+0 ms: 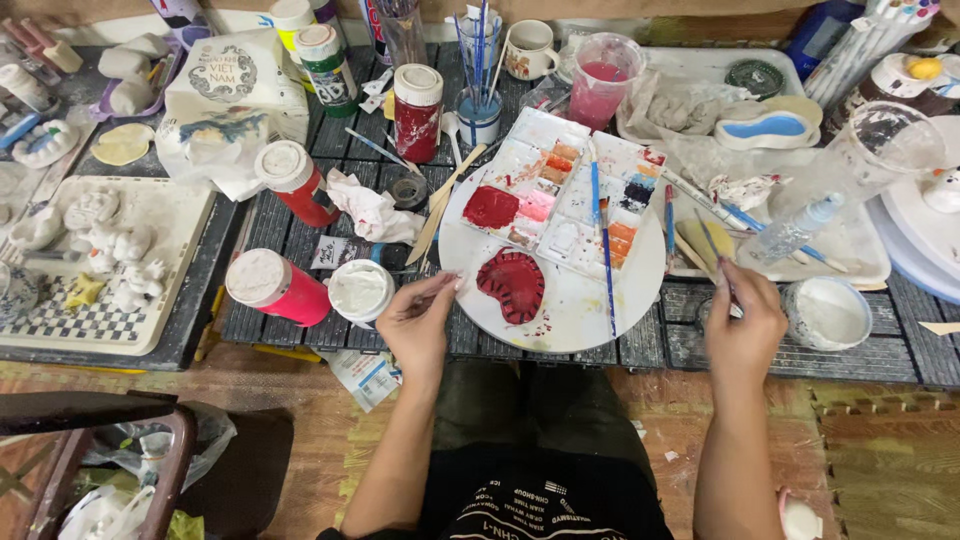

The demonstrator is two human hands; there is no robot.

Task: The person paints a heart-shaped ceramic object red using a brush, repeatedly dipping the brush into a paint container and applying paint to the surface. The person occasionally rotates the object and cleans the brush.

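Crowded dark slatted worktop (300,240) above a floor of worn patterned mats, littered with paint jars, brushes and white plaster figures. Centre: a round white plate (580,310) carrying a red-painted plaster piece (513,284) with a scalloped edge, and, partly resting on the plate's far side, a white paint palette (566,190) with red, pink, orange and dark wells. A blue-handled brush (605,255) lying across palette and plate. Left hand (418,318) at the plate's near-left rim, fingers pinched around a thin brush (tip pointing toward the red piece, not clearly touching it). Right hand (745,318) just right of the plate, closed around another slim brush (716,255) held nearly upright. Beside the left hand, a tipped red paint bottle (277,286) and a small white-capped tub (360,291). Near the right hand, a white cup (826,313). Far left, a tray (170,250) of unpainted figures.
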